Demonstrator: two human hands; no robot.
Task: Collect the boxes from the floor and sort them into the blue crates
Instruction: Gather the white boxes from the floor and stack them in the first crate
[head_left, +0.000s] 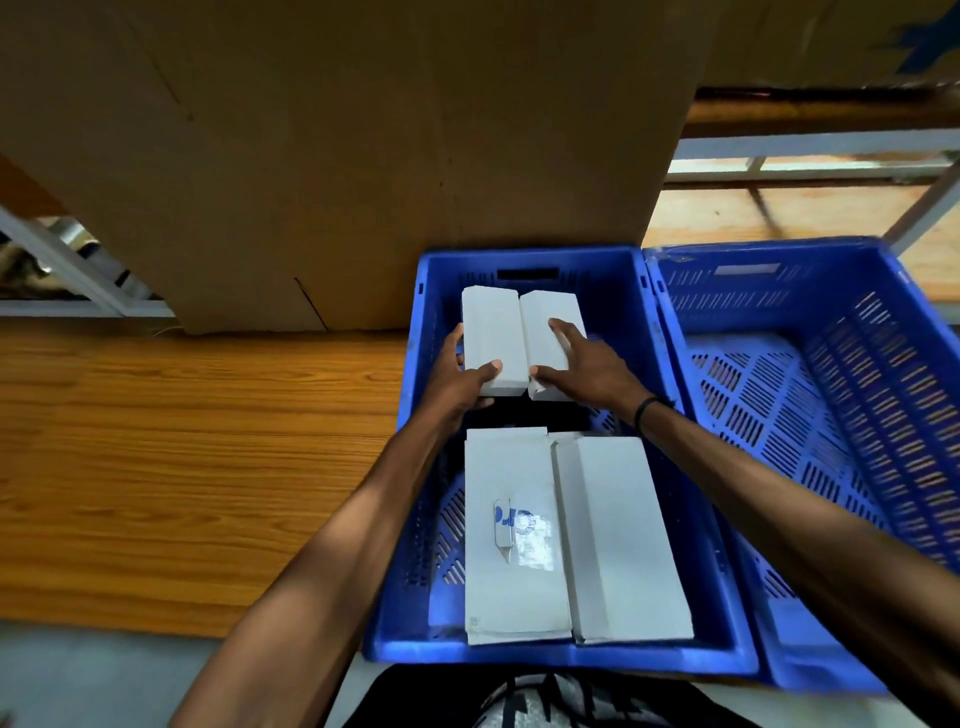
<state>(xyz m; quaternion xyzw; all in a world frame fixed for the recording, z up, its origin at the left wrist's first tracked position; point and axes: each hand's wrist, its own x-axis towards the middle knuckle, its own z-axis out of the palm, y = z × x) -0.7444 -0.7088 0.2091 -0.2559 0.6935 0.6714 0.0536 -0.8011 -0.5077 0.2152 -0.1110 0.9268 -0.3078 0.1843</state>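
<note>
1. The left hand (457, 384) grips the left small white box (491, 340) at its near end: the thumb lies on top and the fingers curl around its left side. I think this grip is for steering the box into line.
2. The right hand (582, 361) rests on the right small white box (545, 332) with fingers spread and nearly straight. It presses more than it grasps, probably to keep this box tight against its neighbour.
3. Both small boxes are in the far half of the left blue crate (670, 395), side by side and touching, so they make a neat row.
4. Two larger white boxes (623, 535) lie flat in the near half of the same crate, also side by side. It seems the sizes are kept apart.
5. The right blue crate (810, 291) stands just beside the left one and shows no boxes inside, maybe reserved for another kind.
6. A big cardboard carton (363, 156) stands behind the crates on the wooden floor (182, 441).
</note>
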